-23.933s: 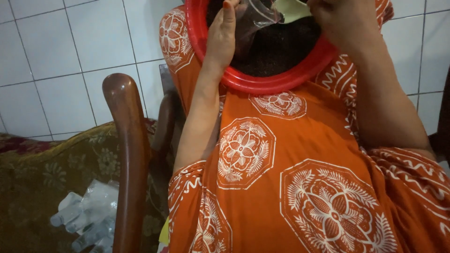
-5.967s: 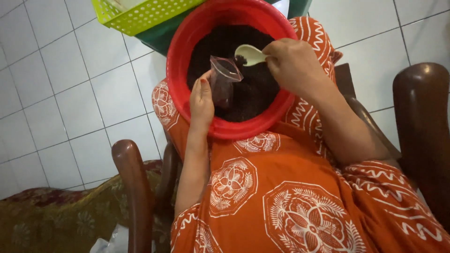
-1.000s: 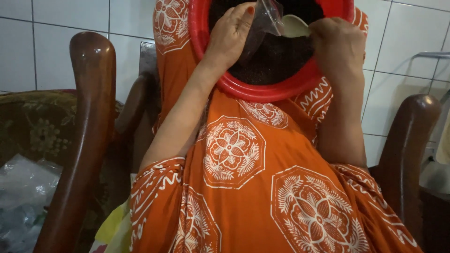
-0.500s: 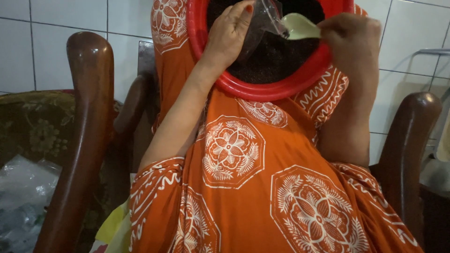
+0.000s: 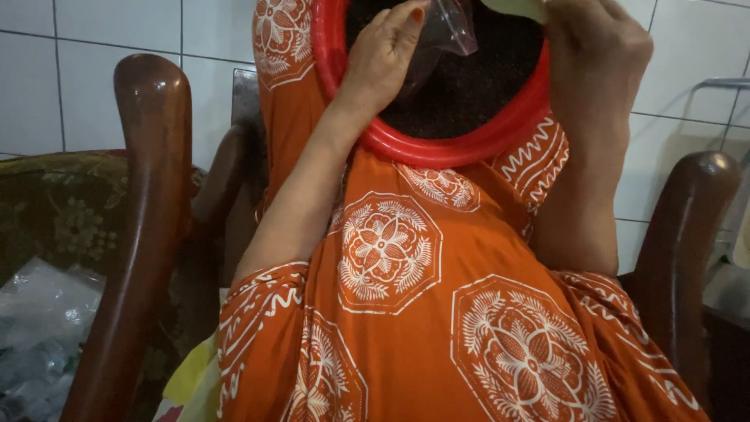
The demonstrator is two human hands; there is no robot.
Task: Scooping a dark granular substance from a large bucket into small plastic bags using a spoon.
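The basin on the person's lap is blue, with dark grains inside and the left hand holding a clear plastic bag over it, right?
Not quite: the head view shows the basin is red. The rest holds: dark grains inside, left hand holding the clear plastic bag over it.

Round red plastic basin (image 5: 461, 148): upper half cut off by top edge. Pale scoop (image 5: 516, 8) mostly out of frame. Clear plastic bag (image 5: 445, 31): mouth cropped.

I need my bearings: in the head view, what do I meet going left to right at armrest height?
Clear plastic bags → left wooden armrest → orange patterned dress → right wooden armrest.
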